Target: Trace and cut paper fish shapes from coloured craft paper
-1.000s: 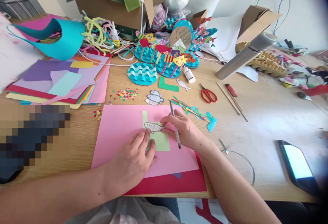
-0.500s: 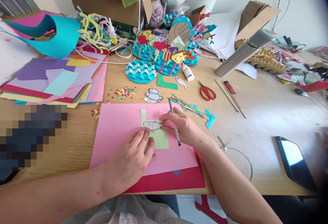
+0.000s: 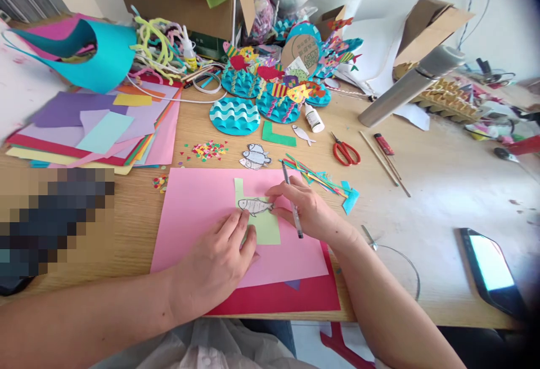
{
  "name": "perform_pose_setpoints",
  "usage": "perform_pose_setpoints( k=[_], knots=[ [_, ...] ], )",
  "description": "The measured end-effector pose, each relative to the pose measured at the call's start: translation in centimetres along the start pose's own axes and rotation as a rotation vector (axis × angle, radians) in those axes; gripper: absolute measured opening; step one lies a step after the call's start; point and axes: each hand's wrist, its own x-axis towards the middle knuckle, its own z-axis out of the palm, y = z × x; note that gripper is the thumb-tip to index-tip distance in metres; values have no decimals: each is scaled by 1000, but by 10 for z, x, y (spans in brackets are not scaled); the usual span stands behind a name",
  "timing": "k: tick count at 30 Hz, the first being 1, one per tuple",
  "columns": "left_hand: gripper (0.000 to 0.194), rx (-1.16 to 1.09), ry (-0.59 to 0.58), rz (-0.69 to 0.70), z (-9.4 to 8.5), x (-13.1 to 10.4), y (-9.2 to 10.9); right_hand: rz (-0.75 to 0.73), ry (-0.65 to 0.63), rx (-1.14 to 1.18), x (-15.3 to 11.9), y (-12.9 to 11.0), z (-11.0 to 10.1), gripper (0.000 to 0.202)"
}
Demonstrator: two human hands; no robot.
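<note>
A white paper fish cutout with black drawn lines [image 3: 255,206] lies on a piece of light green paper [image 3: 268,232], which has a strip standing up at its left. Under both is a pink sheet [image 3: 192,197], itself on top of a red sheet [image 3: 314,297]. My left hand [image 3: 230,245] rests on the papers, fingers extended, its fingertips at the lower edge of the fish; the green paper's lower left is covered. In my right hand [image 3: 306,206] a pen [image 3: 292,200] is held between the fingers, while the thumb and index fingertips touch the fish's tail.
Beyond the sheets lie more fish cutouts [image 3: 255,157], paper confetti [image 3: 210,150], thin paper strips [image 3: 323,178], red-handled scissors [image 3: 346,151] and a white glue bottle [image 3: 314,118]. Coloured papers [image 3: 76,113] are stacked left. A metal flask [image 3: 405,90] and a phone [image 3: 489,268] are right.
The view has shifted slightly, so everything sits a little further right. Both hands, the pen and the fish cutout keep practically the same places on the paper.
</note>
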Motion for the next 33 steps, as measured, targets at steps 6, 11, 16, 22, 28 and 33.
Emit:
perform_pose_setpoints(
  k=[6,11,16,22,28,33],
  knots=[
    [35,11,-48,14,0,0,-1,-23,8,-17,0,1,1,26],
    [35,8,-66,0,-1,-1,0,-16,-4,-9,0,1,1,28],
    [34,13,-41,2,-1,0,1,2,-7,5,0,0,1,27],
    [33,-28,10,-27,1,0,0,3,51,16,1,-3,-7,25],
    [34,-42,9,-22,2,-1,1,15,94,6,0,-5,-10,39],
    [32,-47,30,-40,4,-1,1,-18,25,-1,-2,-2,-8,41]
  ],
)
